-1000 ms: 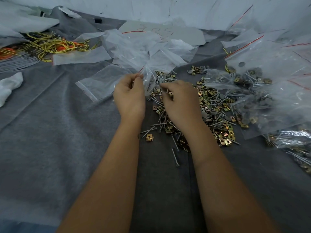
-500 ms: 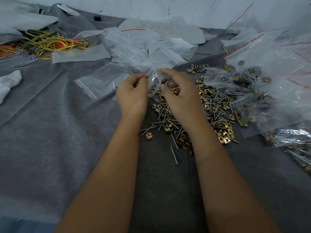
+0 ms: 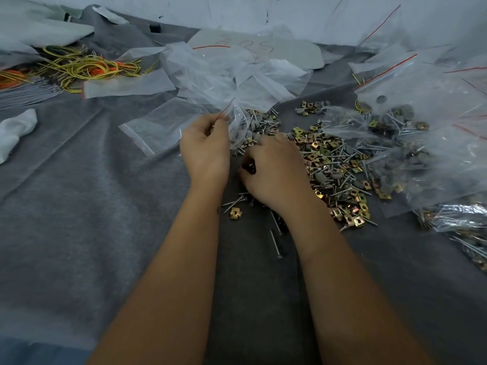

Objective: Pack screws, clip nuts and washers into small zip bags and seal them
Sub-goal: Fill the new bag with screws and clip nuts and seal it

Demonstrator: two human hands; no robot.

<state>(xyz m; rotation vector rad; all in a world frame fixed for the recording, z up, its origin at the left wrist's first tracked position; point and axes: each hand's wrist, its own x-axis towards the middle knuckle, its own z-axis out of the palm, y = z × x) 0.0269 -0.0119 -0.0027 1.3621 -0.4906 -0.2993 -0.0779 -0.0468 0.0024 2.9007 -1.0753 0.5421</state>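
Fingers of the left hand [image 3: 205,146] pinch the red-striped mouth of a small clear zip bag [image 3: 238,122], which hangs just left of the right hand [image 3: 274,169], curled over loose silver screws [image 3: 334,164] below its opening.

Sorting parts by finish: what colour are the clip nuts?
Brassy gold-yellow clip nuts, clearest in the head view beside the right hand.

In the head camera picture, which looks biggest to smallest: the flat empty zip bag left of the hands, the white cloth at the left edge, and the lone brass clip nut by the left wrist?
1. Flat empty zip bag
2. White cloth, partly cut off by the frame edge
3. Lone clip nut, clearly smallest
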